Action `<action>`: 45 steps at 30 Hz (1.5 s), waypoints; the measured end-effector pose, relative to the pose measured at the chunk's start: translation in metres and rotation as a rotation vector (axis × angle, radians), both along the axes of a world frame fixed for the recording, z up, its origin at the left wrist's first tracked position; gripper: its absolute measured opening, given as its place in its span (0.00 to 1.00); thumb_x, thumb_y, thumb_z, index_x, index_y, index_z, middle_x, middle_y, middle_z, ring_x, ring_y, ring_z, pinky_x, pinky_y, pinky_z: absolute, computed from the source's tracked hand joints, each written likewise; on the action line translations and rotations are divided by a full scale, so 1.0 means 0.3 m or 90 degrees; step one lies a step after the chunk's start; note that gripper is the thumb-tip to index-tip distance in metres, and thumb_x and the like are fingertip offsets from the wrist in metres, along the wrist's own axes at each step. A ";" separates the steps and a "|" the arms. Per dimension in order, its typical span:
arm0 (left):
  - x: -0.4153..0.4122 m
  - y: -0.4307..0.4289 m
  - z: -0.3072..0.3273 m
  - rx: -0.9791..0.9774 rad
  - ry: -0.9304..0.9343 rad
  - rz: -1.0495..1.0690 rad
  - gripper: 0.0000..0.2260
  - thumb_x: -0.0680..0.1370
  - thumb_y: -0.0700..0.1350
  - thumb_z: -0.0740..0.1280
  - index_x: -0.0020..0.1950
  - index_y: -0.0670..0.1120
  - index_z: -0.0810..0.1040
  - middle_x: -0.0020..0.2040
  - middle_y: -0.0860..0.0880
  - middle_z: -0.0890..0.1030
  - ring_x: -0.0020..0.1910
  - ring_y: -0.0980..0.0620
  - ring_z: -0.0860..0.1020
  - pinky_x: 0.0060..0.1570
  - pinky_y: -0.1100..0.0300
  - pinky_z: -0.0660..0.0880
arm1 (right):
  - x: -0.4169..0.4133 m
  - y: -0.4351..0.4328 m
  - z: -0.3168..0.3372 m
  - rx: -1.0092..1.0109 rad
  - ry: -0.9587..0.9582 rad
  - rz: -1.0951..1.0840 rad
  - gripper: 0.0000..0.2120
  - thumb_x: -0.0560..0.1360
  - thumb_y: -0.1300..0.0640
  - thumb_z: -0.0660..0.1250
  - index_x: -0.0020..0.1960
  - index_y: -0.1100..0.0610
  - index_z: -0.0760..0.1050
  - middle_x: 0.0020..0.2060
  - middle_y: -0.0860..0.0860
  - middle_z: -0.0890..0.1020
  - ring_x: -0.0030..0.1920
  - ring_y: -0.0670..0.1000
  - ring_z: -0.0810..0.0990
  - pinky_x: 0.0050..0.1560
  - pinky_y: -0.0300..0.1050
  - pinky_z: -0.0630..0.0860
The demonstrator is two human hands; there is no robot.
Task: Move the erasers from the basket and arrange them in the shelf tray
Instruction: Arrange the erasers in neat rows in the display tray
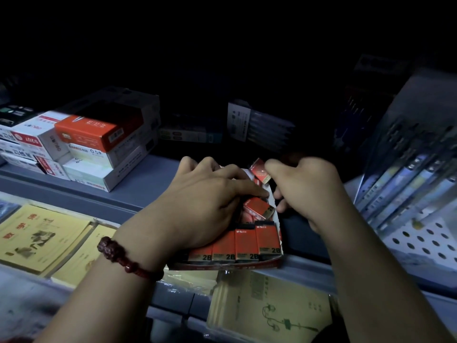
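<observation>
Nearest, yellow exercise books (37, 236) lie flat on the lower shelf, one at the bottom edge (269, 315) partly cut off by the right forearm. Just beyond them, on the grey shelf ledge (138, 194), sits the white cardboard shelf tray (276, 214), holding red-and-black erasers marked 2B: a front row (244, 241) stands side by side against the near wall, and behind it one loose eraser (258, 207) lies tilted. The left hand (197, 206), a dark red bead bracelet (123, 258) at its wrist, lies palm down over the left part of the tray, fingers spread and pressing on the erasers beneath, gripping nothing visible. The right hand (304, 191) hovers at the tray's far right corner, thumb and forefinger pinched on a single eraser (259, 172) held tilted above the tray. Whatever lies under the left palm is hidden. Farther left, stacked pen boxes (99, 142) in white and orange rest on the shelf; to the right, packaged pens (405, 174) lean against a perforated panel (425, 241). Everything behind fades into darkness, and no basket can be made out.
</observation>
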State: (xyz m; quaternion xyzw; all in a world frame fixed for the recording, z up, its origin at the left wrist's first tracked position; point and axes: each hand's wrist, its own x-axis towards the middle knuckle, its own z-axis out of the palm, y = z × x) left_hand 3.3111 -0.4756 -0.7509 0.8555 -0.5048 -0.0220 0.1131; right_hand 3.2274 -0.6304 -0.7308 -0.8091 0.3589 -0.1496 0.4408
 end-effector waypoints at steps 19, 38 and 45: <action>0.028 0.019 -0.036 -0.374 0.116 0.239 0.14 0.75 0.63 0.71 0.41 0.54 0.76 0.41 0.57 0.83 0.50 0.51 0.80 0.59 0.46 0.71 | 0.006 0.010 -0.017 -0.021 -0.097 0.048 0.19 0.74 0.52 0.69 0.30 0.61 0.71 0.19 0.46 0.69 0.20 0.44 0.65 0.22 0.36 0.62; 0.002 0.016 -0.009 -0.426 0.128 0.192 0.13 0.73 0.47 0.61 0.53 0.61 0.78 0.50 0.61 0.81 0.56 0.56 0.79 0.64 0.43 0.72 | 0.029 0.027 -0.068 -0.288 -0.005 0.252 0.07 0.78 0.53 0.68 0.53 0.50 0.83 0.46 0.45 0.84 0.44 0.43 0.81 0.43 0.42 0.80; 0.005 0.000 -0.040 -0.257 0.050 0.136 0.27 0.76 0.42 0.69 0.73 0.52 0.69 0.55 0.62 0.81 0.57 0.51 0.74 0.52 0.56 0.59 | 0.048 0.051 -0.026 -0.313 0.091 0.300 0.07 0.77 0.55 0.67 0.54 0.53 0.80 0.48 0.49 0.82 0.49 0.52 0.80 0.49 0.49 0.79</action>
